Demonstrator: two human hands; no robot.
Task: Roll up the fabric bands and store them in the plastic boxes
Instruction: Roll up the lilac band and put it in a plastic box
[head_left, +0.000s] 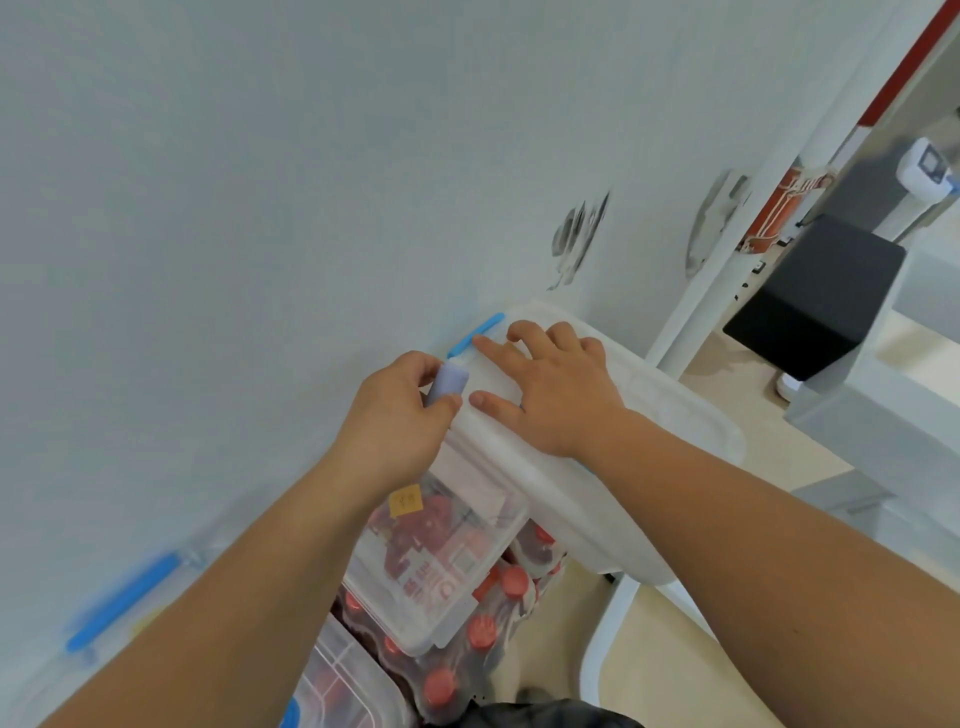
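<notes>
**Two hands at a plastic box, one holding a rolled band**

Two bare forearms are reaching up from the bottom edge; below and between them a pack of bottles (483, 631) with red caps is lying under a clear tub (441, 561) that is carrying a yellow sticker (405, 501); far to the left a blurred blue clip (122, 605) is showing on another pale container, too smeared to read further.

Further out, the left hand (395, 410) is curling its fingers and thumb round a rolled fabric band (451, 382), pale lilac, and is gripping it just beside the left corner of a white plastic box (571, 519); whether the roll is touching the box cannot be told.

The right hand (561, 389) is lying palm-down on the lid (670, 410) of that box with its fingers spread and holding nothing; its forefinger is pointing at, and nearly touching, a second blue clip (477, 335) at the lid's far edge; the lid is sitting on the box.

Beyond the box a pale wall (260, 182) is filling most of the view; to the right a white post (753, 208) is rising, and past it a black block (815, 296) is standing above a cream floor.
</notes>
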